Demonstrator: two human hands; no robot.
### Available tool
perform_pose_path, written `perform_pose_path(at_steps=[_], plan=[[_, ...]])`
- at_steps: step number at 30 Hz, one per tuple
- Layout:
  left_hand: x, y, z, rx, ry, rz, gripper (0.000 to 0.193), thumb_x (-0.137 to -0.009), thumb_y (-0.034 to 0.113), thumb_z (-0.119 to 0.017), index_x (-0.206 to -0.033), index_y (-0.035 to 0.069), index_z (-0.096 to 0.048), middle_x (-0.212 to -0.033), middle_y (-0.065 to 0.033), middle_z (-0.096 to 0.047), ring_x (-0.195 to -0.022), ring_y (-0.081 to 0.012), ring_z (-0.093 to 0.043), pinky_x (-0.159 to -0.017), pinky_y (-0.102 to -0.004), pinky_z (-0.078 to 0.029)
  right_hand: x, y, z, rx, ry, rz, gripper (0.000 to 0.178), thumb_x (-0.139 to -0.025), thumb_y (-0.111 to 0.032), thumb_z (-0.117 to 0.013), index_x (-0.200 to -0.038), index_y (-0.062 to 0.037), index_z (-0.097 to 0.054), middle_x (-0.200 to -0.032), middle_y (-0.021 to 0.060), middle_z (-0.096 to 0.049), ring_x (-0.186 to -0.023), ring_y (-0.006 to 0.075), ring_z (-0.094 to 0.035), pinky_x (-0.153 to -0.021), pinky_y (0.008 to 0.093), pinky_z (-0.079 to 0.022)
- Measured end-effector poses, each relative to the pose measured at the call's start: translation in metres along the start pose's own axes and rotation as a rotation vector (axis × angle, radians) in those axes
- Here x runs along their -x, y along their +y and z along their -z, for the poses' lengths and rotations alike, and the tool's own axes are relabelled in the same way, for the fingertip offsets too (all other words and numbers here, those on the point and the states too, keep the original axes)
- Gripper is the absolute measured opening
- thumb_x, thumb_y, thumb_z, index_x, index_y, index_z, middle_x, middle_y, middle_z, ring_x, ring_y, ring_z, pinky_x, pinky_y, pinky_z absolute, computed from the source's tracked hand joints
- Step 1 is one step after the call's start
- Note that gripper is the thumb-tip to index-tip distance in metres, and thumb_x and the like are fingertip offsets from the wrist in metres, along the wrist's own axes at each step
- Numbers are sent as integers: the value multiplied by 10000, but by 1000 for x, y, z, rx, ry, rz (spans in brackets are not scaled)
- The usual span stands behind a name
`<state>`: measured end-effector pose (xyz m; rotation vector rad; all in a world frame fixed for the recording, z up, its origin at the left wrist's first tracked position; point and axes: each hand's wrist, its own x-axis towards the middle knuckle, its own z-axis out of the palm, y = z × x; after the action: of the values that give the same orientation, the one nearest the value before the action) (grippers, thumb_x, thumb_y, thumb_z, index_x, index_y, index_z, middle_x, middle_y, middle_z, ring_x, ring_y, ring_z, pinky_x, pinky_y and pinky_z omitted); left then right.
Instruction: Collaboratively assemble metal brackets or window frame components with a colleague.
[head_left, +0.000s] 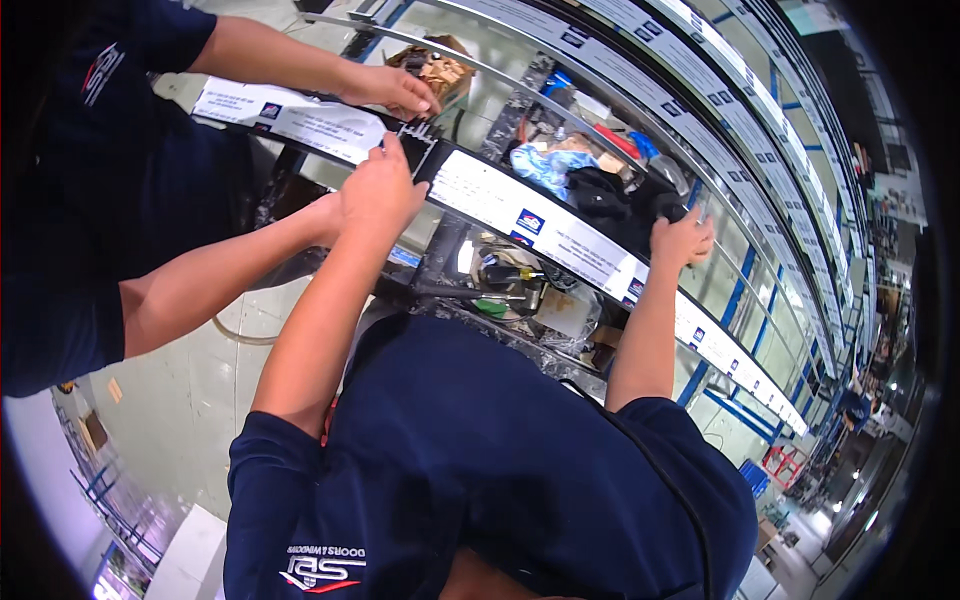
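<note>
Partly, the left hand (384,198) hides the labelled bar (585,247).

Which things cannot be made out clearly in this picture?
In the head view:
- Co-worker's lower hand: mostly hidden behind the person's left hand.
- Black object at the right hand: outline lost, dark against dark.
- Print on the long white strip: too small.
- Distant person: small, blurred.

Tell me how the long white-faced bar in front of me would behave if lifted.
Probably stiff: the bar shows no obvious sag along its length. Long and narrow, it may tip if lifted by one end. Its smooth-looking face could be slippery.
</note>
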<state>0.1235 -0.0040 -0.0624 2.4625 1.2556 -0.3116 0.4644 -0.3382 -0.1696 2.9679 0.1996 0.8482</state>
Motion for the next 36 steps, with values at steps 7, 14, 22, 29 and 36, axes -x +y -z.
perform_pose_path(at_steps=[7, 14, 22, 29, 36], plan=[[69, 14, -21, 253, 309, -689, 524, -912, 272, -780, -1338, 15, -614, -1276, -192, -661, -1173, -391, -629, -1050, -513, -454, 20, -27, 8, -689, -640, 429, 404, -801, -254, -885, -1153, -82, -786, -1137, 154, -759, -1103, 365, -713, -984, 445, -555], [117, -18, -15, 569, -290, -488, 393, -932, 185, -781, -1276, 20, -683, -1108, -154, -752, -1018, -299, -740, -900, -392, -564, -15, -5, -45, -482, -913, 336, 356, -831, -297, -854, -1096, -64, -805, -1103, 206, -776, -1048, 381, -742, -955, 462, -571], [227, -108, 48, 679, -366, -111, 150, -920, 35, -722, -1067, 0, -723, -947, -86, -728, -858, -149, -689, -754, -297, -535, -17, 56, -42, -572, -151, -347, 302, -906, -266, -776, -1094, -37, -720, -1014, 175, -746, -978, 371, -721, -905, 471, -550], [318, -145, 183, 1160, -1112, -988, 207, -872, 208, -855, -895, 22, -765, -848, -127, -743, -763, -241, -733, -657, -372, -551, -29, 19, 1, -631, -434, -60, 334, -893, -267, -839, -1092, -15, -747, -1014, 148, -761, -932, 309, -734, -856, 398, -565], [313, -118, 183, 1301, -764, -877, 449, -847, 382, -878, -986, -34, -781, -959, -187, -754, -760, -302, -733, -612, -382, -555, -24, -33, -39, -959, -1138, 135, 508, -937, -313, -812, -1313, 10, -705, -1129, 129, -783, -1024, 252, -760, -857, 339, -595]])
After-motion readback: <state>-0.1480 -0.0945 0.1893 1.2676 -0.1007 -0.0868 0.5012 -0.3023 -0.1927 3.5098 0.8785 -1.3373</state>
